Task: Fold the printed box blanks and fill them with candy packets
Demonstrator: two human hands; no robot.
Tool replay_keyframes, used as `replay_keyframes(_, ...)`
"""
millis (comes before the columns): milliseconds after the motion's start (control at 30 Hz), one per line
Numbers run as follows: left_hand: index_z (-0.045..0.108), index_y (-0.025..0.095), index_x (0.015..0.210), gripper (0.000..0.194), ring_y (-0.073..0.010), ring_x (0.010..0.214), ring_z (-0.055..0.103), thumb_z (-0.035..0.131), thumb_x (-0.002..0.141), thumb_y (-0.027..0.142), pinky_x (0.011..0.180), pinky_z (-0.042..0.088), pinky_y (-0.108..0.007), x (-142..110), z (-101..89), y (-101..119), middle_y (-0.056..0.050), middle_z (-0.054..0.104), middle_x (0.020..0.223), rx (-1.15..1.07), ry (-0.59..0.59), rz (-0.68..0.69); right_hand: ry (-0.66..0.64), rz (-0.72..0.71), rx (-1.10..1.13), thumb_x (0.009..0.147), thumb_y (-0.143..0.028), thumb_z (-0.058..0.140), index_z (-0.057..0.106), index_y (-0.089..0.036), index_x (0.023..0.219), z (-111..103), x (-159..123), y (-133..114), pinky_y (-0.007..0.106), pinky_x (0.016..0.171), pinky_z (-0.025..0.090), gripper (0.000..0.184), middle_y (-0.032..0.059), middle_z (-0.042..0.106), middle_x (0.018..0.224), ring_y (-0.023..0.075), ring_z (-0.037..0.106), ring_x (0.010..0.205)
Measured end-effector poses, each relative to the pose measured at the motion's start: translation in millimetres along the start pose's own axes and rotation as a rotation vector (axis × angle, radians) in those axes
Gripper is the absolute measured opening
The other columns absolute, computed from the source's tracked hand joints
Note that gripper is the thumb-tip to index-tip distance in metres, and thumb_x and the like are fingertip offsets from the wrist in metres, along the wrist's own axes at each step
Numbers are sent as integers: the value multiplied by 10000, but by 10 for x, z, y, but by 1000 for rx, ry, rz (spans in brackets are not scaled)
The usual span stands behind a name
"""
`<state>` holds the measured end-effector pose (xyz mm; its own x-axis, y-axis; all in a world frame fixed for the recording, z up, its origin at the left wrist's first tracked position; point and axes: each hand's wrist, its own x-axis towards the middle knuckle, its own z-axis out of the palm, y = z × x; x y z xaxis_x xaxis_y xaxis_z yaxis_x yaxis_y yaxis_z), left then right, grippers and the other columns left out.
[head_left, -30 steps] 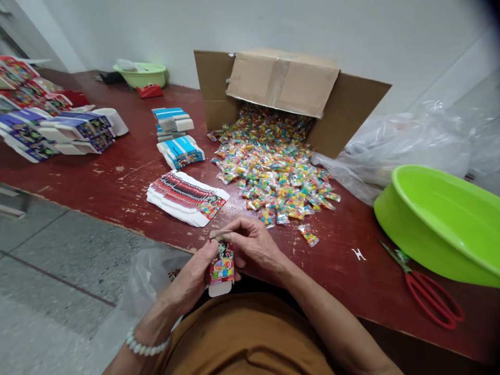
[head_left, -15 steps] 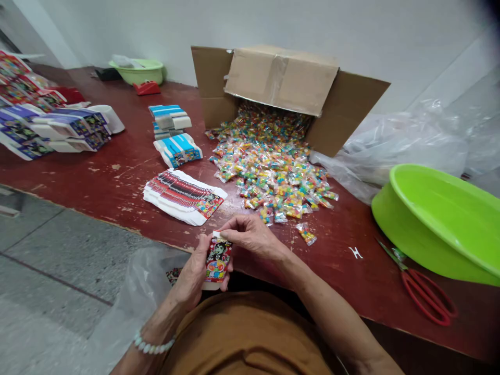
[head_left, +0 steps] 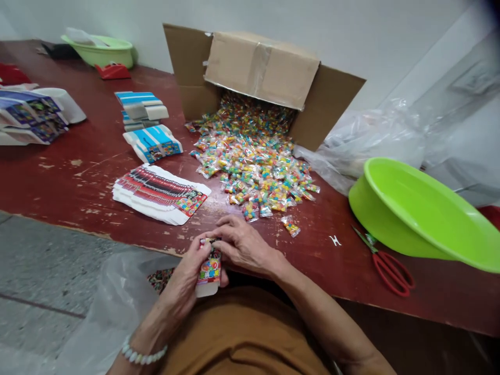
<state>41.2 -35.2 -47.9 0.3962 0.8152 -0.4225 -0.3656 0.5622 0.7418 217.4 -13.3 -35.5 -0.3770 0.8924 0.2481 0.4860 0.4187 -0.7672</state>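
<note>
My left hand (head_left: 186, 273) is closed round a small printed candy box (head_left: 210, 268), held just off the table's front edge. The box's lower end, towards me, shows a pale flap. My right hand (head_left: 246, 246) bends over the box's upper end, thumb and fingers pressed against it; those fingers partly cover the top. Just beyond my hands lies a fanned stack of flat red-and-black cartons (head_left: 160, 192). Small clear packets of coloured candies (head_left: 258, 161) spill from a cardboard box (head_left: 261, 67) lying on its side, and a single packet (head_left: 290, 226) sits nearer my right hand.
Blue-and-white cartons (head_left: 152, 143) and purple cartons (head_left: 33, 117) stand to the left. On the right are a big green basin (head_left: 363, 203) and red-handled scissors (head_left: 392, 273). A plastic bag (head_left: 117, 291) hangs below the table edge. Another green basin (head_left: 113, 52) and a red tape dispenser (head_left: 112, 71) sit behind.
The view has swung to the right. My right hand's fingers have folded down over the box's top end, where a white flap showed before. The box has tipped, showing its lower flap more.
</note>
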Motion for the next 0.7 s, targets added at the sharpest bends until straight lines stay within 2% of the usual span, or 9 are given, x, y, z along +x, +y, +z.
replay_keyframes(100, 656, 216, 1140, 459, -266, 862, 770, 872, 754, 337, 762, 618, -356, -144, -47, -72, -96, 788, 1030, -130, -29, -112, 273, 122, -135, 962, -288, 608, 687, -222, 1161, -271, -330, 231, 371, 943, 523, 224, 96, 656, 1137, 211, 645, 1037)
replay_keyframes(167, 689, 204, 1116, 425, -286, 941, 753, 868, 756, 344, 822, 605, -395, -238, -183, -103, -117, 779, 1089, -118, -38, -203, 511, 348, -321, 954, -359, 607, 688, -202, 1119, -495, -610, 427, 403, 893, 523, 242, 115, 651, 1081, 248, 638, 993)
replay_keyframes(200, 701, 199, 1093, 406, -275, 913, 747, 867, 754, 349, 807, 601, -389, -271, -283, -104, -108, 779, 1067, -67, -26, -225, 573, 474, -437, 927, -398, 633, 691, -185, 1107, -590, -744, 522, 434, 887, 513, 284, 132, 643, 1069, 276, 631, 986)
replay_keyframes(300, 708, 191, 928, 332, -197, 749, 690, 888, 713, 367, 716, 552, -288, -303, -672, -33, -32, 752, 839, 237, 7, -174, 524, 701, -562, 881, -476, 653, 704, -180, 1041, -738, -1029, 729, 450, 871, 492, 340, 140, 639, 1061, 313, 614, 1002)
replay_keyframes(367, 692, 184, 784, 315, -161, 698, 625, 904, 670, 387, 635, 482, -219, -301, -927, 49, 4, 700, 724, 510, -119, -171, 487, 732, -525, 859, -476, 653, 701, -196, 946, -732, -1090, 776, 434, 857, 478, 297, 122, 653, 1035, 306, 605, 986)
replay_keyframes(467, 719, 202, 814, 343, -157, 622, 570, 902, 619, 417, 549, 434, -228, -350, -1148, 139, 14, 685, 697, 681, -274, -347, 513, 694, -368, 834, -449, 654, 657, -211, 826, -647, -1043, 698, 398, 821, 461, 239, 82, 679, 927, 267, 598, 888)
replay_keyframes(567, 715, 215, 878, 362, -165, 655, 584, 875, 631, 426, 574, 450, -241, -430, -1105, 164, 6, 699, 764, 655, -217, -326, 482, 618, -5, 859, -452, 652, 644, -207, 859, -511, -926, 453, 332, 737, 458, 245, 36, 672, 830, 203, 589, 755)
replay_keyframes(633, 684, 223, 998, 401, -166, 709, 609, 824, 694, 444, 628, 470, -251, -438, -956, 169, -16, 728, 895, 593, -170, -246, 375, 534, 250, 907, -451, 621, 666, -206, 958, -392, -818, 228, 299, 700, 460, 254, 28, 677, 856, 176, 591, 744)
replay_keyframes(700, 623, 219, 1091, 418, -165, 741, 630, 768, 756, 422, 684, 487, -269, -399, -756, 171, -41, 737, 973, 545, -183, -202, 233, 410, 380, 958, -408, 560, 677, -214, 1035, -261, -677, 8, 292, 737, 476, 240, 35, 690, 927, 165, 611, 803)
